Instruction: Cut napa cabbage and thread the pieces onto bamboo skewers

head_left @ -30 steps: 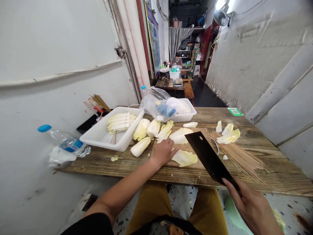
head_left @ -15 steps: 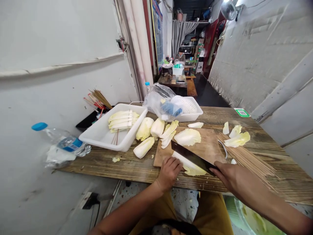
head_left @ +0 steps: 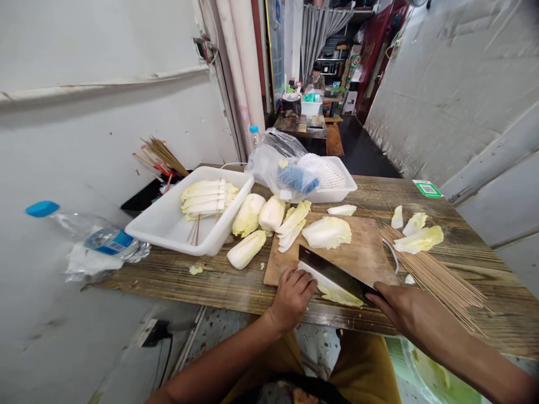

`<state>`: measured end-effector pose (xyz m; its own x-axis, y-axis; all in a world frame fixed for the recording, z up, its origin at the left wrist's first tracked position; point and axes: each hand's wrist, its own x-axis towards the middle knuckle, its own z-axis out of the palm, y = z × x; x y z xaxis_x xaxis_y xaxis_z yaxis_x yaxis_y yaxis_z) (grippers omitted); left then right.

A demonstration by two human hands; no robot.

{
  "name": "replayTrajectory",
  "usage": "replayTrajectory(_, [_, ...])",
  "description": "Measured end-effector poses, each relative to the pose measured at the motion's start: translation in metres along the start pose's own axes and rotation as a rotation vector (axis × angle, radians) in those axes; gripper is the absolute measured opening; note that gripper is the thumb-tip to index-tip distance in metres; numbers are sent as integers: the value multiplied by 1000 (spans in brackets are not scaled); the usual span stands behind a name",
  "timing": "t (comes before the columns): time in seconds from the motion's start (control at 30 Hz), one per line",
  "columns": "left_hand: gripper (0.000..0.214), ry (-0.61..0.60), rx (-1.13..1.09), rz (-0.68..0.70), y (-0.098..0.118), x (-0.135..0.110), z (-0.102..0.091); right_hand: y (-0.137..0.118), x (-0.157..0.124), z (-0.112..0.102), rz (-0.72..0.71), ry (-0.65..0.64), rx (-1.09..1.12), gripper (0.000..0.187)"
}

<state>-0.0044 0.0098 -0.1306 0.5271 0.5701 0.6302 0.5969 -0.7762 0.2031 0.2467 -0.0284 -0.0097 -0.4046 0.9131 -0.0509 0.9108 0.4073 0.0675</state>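
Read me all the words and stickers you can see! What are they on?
Nothing here is readable.
Green sticker on the table: a square code, lettering too small.
Blue label on the lying bottle: blurred.
Wall poster: too blurred.
Cleaver in the right hand: no writing shows.

A long plank table point(head_left: 168, 275) of weathered wood spans the near scene. On the left rises a plain white wall point(head_left: 84, 123), with pale pipes point(head_left: 240, 67) running up beside it. On the right stands a rough grey wall point(head_left: 455, 73). Between them a narrow passage with a dark floor point(head_left: 362, 160) leads far back to a small wooden table point(head_left: 301, 124) and a bench point(head_left: 334, 143), where a person point(head_left: 315, 78) sits. A grey striped curtain point(head_left: 315, 33) hangs behind. Under the near table the floor is speckled terrazzo point(head_left: 219, 331). The near part is brightly lit, the far end dimmer.
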Motion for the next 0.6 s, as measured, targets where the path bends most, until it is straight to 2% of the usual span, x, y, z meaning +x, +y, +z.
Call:
replayTrajectory(0.17, [31, -15, -12, -9, 1, 1, -2, 1, 1, 3, -17, 25, 16, 33])
replayTrajectory(0.4, [29, -31, -19, -22, 0, 1, -1, 11, 8, 19, -38, -14, 14, 30])
replayTrajectory(0.6, [27, 18, -7, -83, -2, 2, -2, -5, 27, 10, -40, -40, 52, 21])
